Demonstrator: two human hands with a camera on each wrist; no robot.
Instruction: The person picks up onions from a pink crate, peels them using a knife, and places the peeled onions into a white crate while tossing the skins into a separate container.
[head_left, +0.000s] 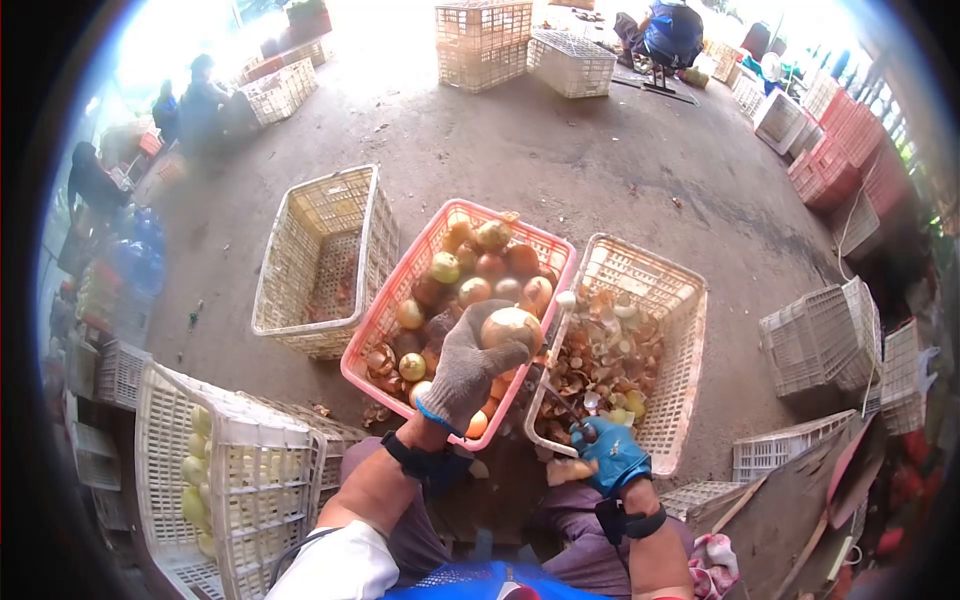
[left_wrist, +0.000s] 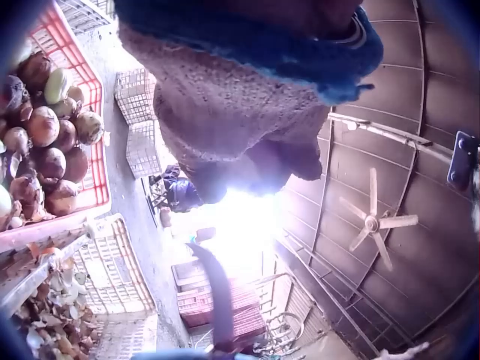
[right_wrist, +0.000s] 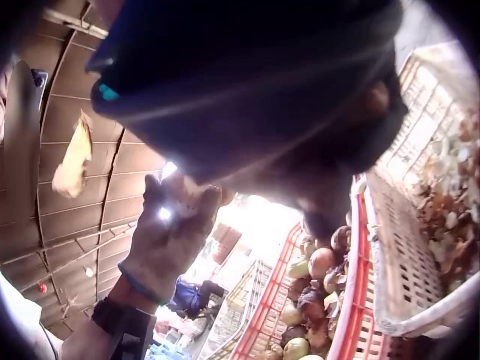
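My left hand (head_left: 458, 365), in a grey knit glove, holds a brown-skinned onion (head_left: 512, 329) above a pink crate (head_left: 397, 285) of unpeeled onions. In a blue glove, my right hand (head_left: 617, 456) grips a knife, whose curved blade (left_wrist: 218, 292) stands up in the left wrist view. This hand is over the near end of a white crate (head_left: 682, 360) with onion skins (head_left: 605, 350) and scraps inside. Beside the blue fingers is a pale piece of peel (head_left: 570, 471). A strip of peel (right_wrist: 73, 161) shows against the roof in the right wrist view. The knife handle is mostly hidden.
Left of the pink crate stands another white crate (head_left: 263, 290). Near my left knee, a tilted crate (head_left: 270, 500) contains peeled pale onions (head_left: 195, 470). More crates (head_left: 815, 340) line the right side. Farther off are stacked crates (head_left: 485, 50) and a person in blue (head_left: 672, 35).
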